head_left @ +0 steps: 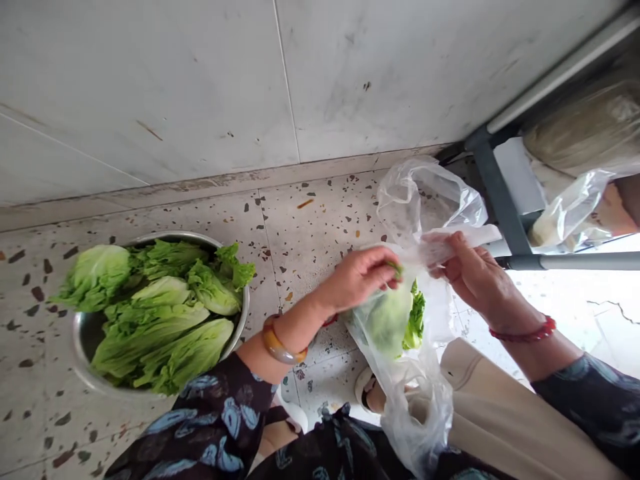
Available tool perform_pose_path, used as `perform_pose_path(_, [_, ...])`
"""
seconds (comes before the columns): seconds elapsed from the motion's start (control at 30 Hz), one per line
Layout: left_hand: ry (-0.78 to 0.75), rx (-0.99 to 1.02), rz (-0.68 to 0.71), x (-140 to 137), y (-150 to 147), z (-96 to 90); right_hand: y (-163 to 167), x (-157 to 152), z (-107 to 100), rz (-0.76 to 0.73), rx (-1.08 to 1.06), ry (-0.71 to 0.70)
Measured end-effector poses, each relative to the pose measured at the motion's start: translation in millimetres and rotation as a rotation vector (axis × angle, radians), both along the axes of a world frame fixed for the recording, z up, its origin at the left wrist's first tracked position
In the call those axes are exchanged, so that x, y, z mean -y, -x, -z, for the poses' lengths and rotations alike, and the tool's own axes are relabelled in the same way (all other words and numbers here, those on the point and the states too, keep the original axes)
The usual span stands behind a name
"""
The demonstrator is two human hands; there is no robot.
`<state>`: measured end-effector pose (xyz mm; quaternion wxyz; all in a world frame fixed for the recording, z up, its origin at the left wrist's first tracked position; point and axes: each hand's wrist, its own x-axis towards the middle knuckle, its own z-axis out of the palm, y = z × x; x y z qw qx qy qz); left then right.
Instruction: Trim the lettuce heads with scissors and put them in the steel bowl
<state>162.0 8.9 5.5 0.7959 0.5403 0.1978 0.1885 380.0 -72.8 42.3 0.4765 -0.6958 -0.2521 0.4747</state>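
My left hand (367,273) is pinched around a small green scrap of lettuce leaf (395,270), slightly blurred, over a clear plastic bag (417,400). Inside that bag pale green lettuce (387,323) shows through the film, with a curly leaf (414,320) at its right. The fingers of my right hand (473,273) close on the gathered edge of clear plastic (440,248); which bag it belongs to is hard to tell. Left of my hands, a round metal basin (243,313) holds several lettuce heads (165,307).
A loose, puffed-up clear bag (433,193) lies near the wall (200,87). At the right stands a grey rack (505,193) with plastic-wrapped things (590,127). Speckled tile floor (305,227) runs beneath; my foot (370,390) is below the bag.
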Motion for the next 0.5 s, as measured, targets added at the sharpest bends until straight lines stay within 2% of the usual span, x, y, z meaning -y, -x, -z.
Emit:
perform_pose_path(0.07, [-0.151, -0.055, 0.146, 26, -16, -7.1, 10, -4, -6, 0.011, -0.012, -0.005])
perform_pose_path(0.1, [-0.305, -0.150, 0.173, 39, -24, -5.2, 15, -6, -9, -0.002, -0.008, -0.006])
perform_pose_path(0.2, [-0.852, -0.504, 0.232, 64, -41, 12.3, 28, -10, -15, -0.090, 0.019, 0.009])
perform_pose_path(0.27, [-1.085, -0.645, 0.279, 70, -43, 25.4, 33, -11, -16, -0.142, 0.028, 0.023])
perform_pose_path(0.33, [-1.213, -0.631, 0.313, 71, -37, 35.2, 34, -12, -14, -0.169, 0.019, 0.031])
perform_pose_path(0.4, [-1.309, -0.529, 0.320, 70, -26, 40.4, 32, -10, -11, -0.173, 0.001, 0.029])
perform_pose_path(0.5, [-1.363, -0.424, 0.289, 65, -8, 40.7, 25, -7, -6, -0.164, -0.014, 0.019])
